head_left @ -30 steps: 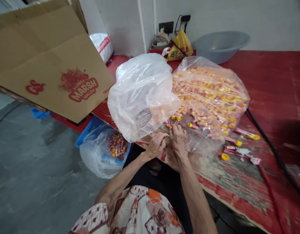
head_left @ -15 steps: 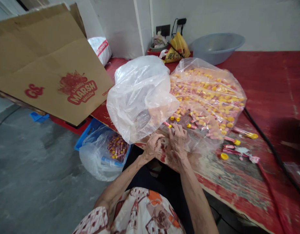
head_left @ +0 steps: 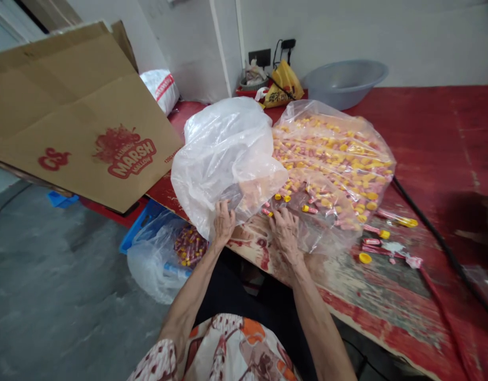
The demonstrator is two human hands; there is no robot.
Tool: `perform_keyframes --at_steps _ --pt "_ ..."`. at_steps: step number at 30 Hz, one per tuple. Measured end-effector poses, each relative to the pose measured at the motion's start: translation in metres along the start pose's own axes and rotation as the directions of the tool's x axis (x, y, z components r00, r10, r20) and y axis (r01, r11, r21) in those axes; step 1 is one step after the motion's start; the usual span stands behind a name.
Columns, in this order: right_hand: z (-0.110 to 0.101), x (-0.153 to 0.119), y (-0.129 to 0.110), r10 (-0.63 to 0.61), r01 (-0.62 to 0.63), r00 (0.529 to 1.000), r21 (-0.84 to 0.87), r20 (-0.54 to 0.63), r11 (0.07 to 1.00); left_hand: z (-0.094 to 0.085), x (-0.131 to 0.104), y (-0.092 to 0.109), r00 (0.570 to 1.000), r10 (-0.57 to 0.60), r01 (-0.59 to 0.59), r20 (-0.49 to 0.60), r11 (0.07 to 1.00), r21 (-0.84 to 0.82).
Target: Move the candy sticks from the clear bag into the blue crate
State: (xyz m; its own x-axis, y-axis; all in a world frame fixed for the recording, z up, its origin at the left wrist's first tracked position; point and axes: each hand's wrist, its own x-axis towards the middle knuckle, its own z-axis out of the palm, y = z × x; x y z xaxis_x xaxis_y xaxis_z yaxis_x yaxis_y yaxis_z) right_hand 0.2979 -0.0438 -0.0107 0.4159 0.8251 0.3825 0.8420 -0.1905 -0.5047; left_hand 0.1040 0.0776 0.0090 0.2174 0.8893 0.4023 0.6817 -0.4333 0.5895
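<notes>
My left hand [head_left: 223, 223] is at the near edge of a cloudy white plastic bag [head_left: 223, 137]. Its fingers point away from me, slightly bent and a little apart, touching the film. Nothing shows in them. With fingers curled down, my right hand [head_left: 285, 233] is at the mouth of a clear bag [head_left: 334, 159] full of small pink tubes with yellow caps. At its fingertips is one yellow-capped tube [head_left: 266, 212], which it seems to pinch. Another capped tube [head_left: 309, 209] lies just to the right.
A cardboard box [head_left: 81, 111] leans at the left. Below the worn red table [head_left: 430, 127], a blue crate [head_left: 128, 237] holds a bag of tubes. Loose tubes, a yellow cap [head_left: 365, 258] and a black cable [head_left: 426, 225] lie at the right. A basin [head_left: 347, 79] stands behind.
My left hand has moved left, from beside the right hand to the white bag's edge, and its fingers have loosened. My right hand has shifted slightly left and nearer to me.
</notes>
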Motion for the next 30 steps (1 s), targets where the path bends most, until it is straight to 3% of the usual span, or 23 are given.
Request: perform_keyframes --at_steps 5,10,12,16,19,22,24,26,28,30 --pt "0.0 0.001 0.002 0.021 -0.017 0.996 0.054 -0.083 0.998 0.005 0.009 -0.014 0.999 0.031 -0.031 0.003 0.999 -0.039" --pt "-0.001 0.002 0.001 0.057 -0.057 0.998 -0.012 0.014 0.998 -0.009 -0.004 -0.009 0.987 -0.01 -0.027 -0.162 0.974 -0.223" --pt "-0.001 0.002 0.0 0.07 -0.07 0.997 -0.012 0.033 0.998 -0.016 -0.02 0.001 0.986 -0.008 -0.041 -0.164 0.955 -0.295" --pt "-0.001 0.0 0.001 0.08 -0.08 0.996 0.003 0.028 0.997 -0.013 -0.054 0.029 0.985 0.171 -0.169 -0.033 0.892 -0.419" --pt "-0.001 -0.001 0.002 0.072 -0.072 0.997 0.022 0.01 0.997 0.002 -0.068 0.047 0.927 0.358 -0.267 0.113 0.841 -0.469" --pt "0.0 -0.001 0.002 0.072 -0.069 0.997 0.068 -0.034 0.995 0.005 -0.071 0.052 0.905 0.37 -0.233 0.21 0.844 -0.484" --pt "0.002 -0.001 0.002 0.074 -0.067 0.995 0.096 -0.071 0.993 -0.005 -0.073 0.044 0.939 0.297 -0.183 0.174 0.858 -0.48" --pt "0.003 -0.001 0.002 0.075 -0.067 0.994 0.097 -0.082 0.993 -0.024 -0.08 0.025 0.981 0.18 -0.135 0.072 0.9 -0.414" --pt "0.004 -0.001 0.002 0.07 -0.066 0.996 0.066 -0.052 0.996 -0.048 -0.089 -0.005 0.998 0.036 -0.047 -0.045 0.957 -0.287" --pt "0.004 -0.002 0.002 0.053 -0.053 0.999 0.031 -0.006 0.998 -0.073 -0.099 -0.039 0.989 -0.088 0.069 -0.118 0.986 -0.155"
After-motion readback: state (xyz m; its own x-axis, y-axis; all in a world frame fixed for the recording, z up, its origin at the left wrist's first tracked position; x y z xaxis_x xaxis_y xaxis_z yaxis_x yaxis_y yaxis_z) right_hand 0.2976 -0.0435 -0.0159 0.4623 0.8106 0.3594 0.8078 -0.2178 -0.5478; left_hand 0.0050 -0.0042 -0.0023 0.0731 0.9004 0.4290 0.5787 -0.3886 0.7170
